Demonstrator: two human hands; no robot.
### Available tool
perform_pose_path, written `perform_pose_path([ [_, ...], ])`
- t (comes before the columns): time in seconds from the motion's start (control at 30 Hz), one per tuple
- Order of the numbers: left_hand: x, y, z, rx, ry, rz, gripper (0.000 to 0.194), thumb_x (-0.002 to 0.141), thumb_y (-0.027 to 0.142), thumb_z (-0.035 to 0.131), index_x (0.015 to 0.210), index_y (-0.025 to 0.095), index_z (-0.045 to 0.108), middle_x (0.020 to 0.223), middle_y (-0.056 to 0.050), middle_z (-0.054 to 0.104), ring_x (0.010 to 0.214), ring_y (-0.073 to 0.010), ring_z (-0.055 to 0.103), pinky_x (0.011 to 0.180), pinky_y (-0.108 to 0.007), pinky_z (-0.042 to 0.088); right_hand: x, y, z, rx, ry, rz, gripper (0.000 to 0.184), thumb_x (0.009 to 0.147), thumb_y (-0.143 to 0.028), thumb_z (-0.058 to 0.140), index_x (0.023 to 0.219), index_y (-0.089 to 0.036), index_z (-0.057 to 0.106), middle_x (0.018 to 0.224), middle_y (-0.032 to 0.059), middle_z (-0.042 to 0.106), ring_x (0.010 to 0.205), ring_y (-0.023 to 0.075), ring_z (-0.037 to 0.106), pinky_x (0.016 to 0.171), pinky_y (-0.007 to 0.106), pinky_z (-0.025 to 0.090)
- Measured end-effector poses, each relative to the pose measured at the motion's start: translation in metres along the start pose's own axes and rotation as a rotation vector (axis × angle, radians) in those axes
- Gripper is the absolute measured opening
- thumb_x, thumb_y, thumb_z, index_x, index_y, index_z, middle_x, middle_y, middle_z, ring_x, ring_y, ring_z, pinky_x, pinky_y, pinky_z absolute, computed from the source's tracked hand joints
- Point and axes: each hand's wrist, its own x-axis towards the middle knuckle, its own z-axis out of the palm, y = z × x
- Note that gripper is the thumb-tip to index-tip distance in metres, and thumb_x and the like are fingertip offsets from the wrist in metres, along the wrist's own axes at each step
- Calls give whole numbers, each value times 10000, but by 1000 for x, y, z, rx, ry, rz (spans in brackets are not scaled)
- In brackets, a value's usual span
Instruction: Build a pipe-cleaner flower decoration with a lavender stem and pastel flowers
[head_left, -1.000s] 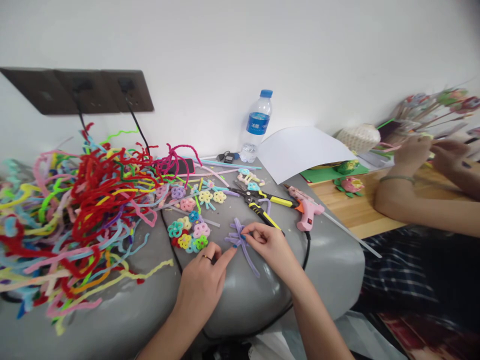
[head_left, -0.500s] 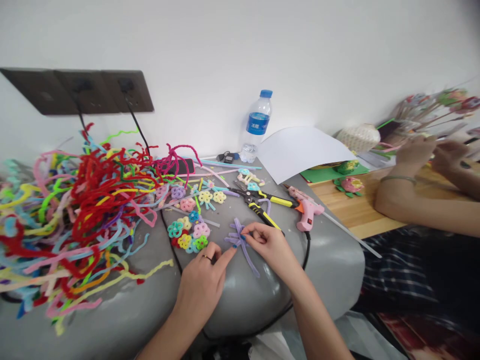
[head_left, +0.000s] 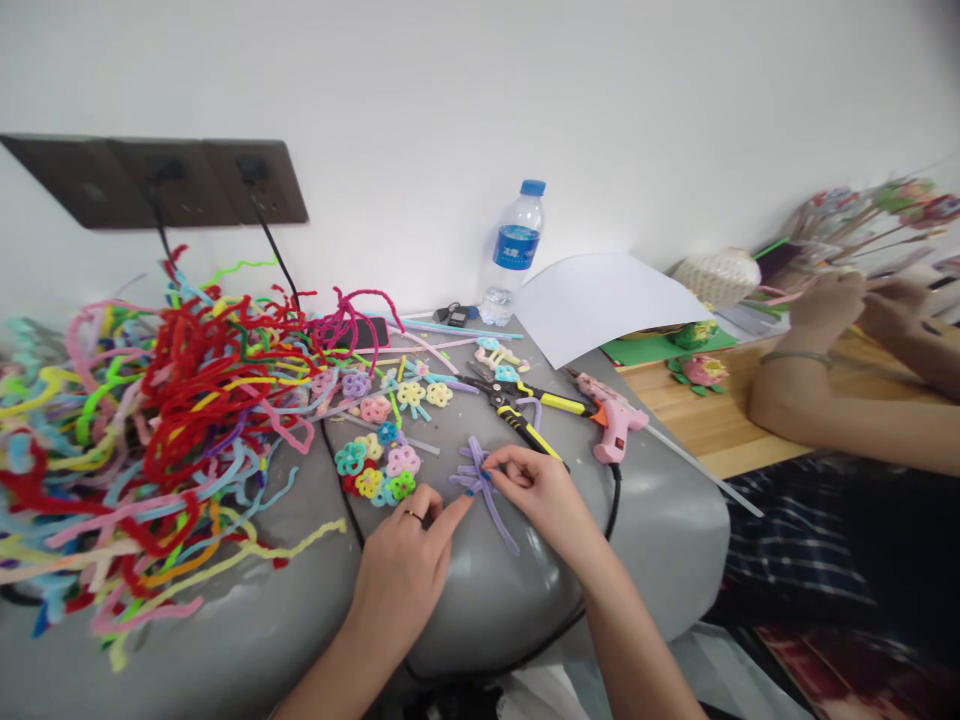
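Observation:
Several lavender pipe cleaners point(head_left: 496, 521) cross one another on the grey surface point(head_left: 517, 610) in front of me. At their crossing, my right hand point(head_left: 534, 490) pinches them between thumb and index finger. My left hand point(head_left: 409, 550), with a ring on one finger, presses a fingertip on the same crossing from the left, its other fingers curled. Left of the pipe cleaners lies a cluster of small pipe-cleaner flowers point(head_left: 403, 460) in several colours. Pliers with yellow and black handles point(head_left: 527, 425) rest just beyond my right hand.
A large tangle of coloured pipe cleaners point(head_left: 202, 420) spreads at left. A pink glue gun point(head_left: 616, 425) with a black cord lies at right. Behind stand a water bottle point(head_left: 516, 250) and curved white paper point(head_left: 607, 300). Another person's arm point(head_left: 840, 405) rests on the wooden table point(head_left: 667, 400).
My hands and the lavender pipe cleaners look almost unchanged. The other person's hands at the right have shifted slightly.

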Motion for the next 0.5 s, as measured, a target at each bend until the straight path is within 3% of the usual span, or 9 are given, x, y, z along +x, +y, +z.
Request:
perform_pose_path([
  [0.5, 1, 0, -1, -6, 4, 2, 500, 891, 18, 484, 1301, 264, 629, 925, -16, 600, 755, -180, 662, 633, -283, 500, 0, 0, -1, -3, -4, -8, 200, 805, -337, 630, 818, -157, 717, 563, -99, 252, 513, 113, 277, 532, 260, 224],
])
